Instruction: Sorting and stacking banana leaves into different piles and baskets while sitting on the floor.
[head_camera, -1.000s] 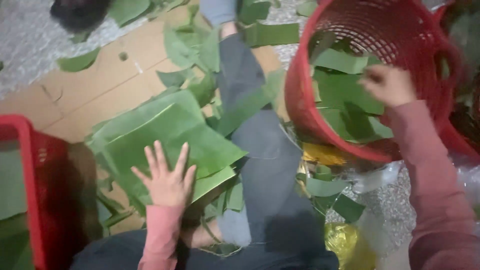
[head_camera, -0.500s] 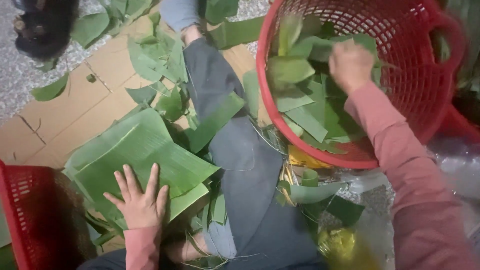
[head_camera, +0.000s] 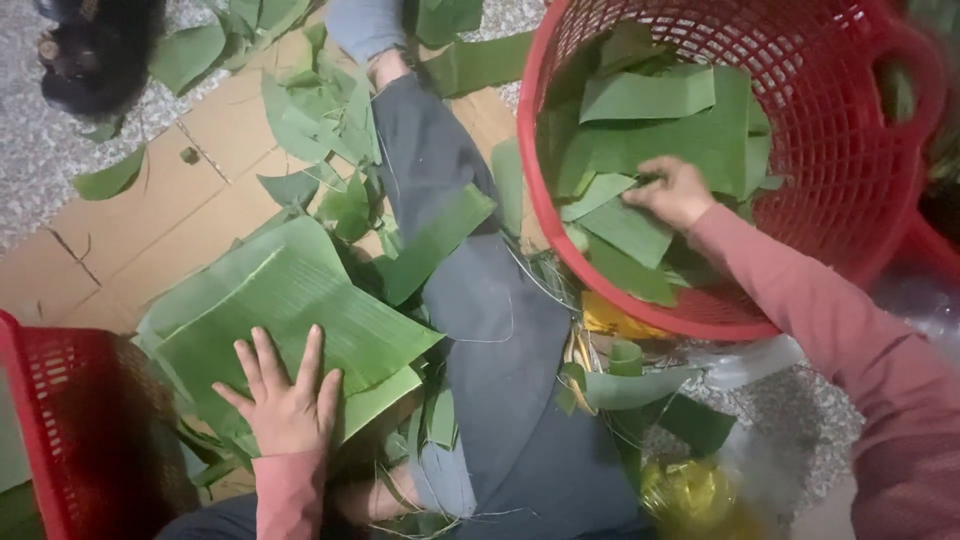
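Two hands were in view when we made this inspection. We noted the fingers of the left hand (head_camera: 285, 400) spread apart and pressed flat on a stack of large cut banana leaves (head_camera: 290, 310) in the lower left of the frame. Nothing was gripped there; the palm simply held the stack down on the cardboard sheet (head_camera: 150, 210) beneath it.

We found the fingers of the right hand (head_camera: 672, 192) curled together down onto a leaf piece (head_camera: 632, 228) inside the red basket (head_camera: 830, 150) at the upper right. Whether they had closed fully on that piece we could not tell, since the fingertips were hidden against the leaves.

Compared with the frames a half second and a full second earlier, the right hand had moved lower and deeper into the basket, from near its rim to the heap of cut pieces at its middle. The left hand had kept its flat press on the stack, though the camera view had shifted so that the stack sat lower in the frame. We judged from this that the reach into the basket had arrived at the leaves, while the stack remained secured.

Outward from the hands, we recorded the person's dark trousered leg (head_camera: 480, 300) running down the centre, loose leaf scraps (head_camera: 320, 120) across the cardboard, a second red basket (head_camera: 60, 420) at the lower left edge, and a yellow plastic bag (head_camera: 690, 495) near the bottom right.
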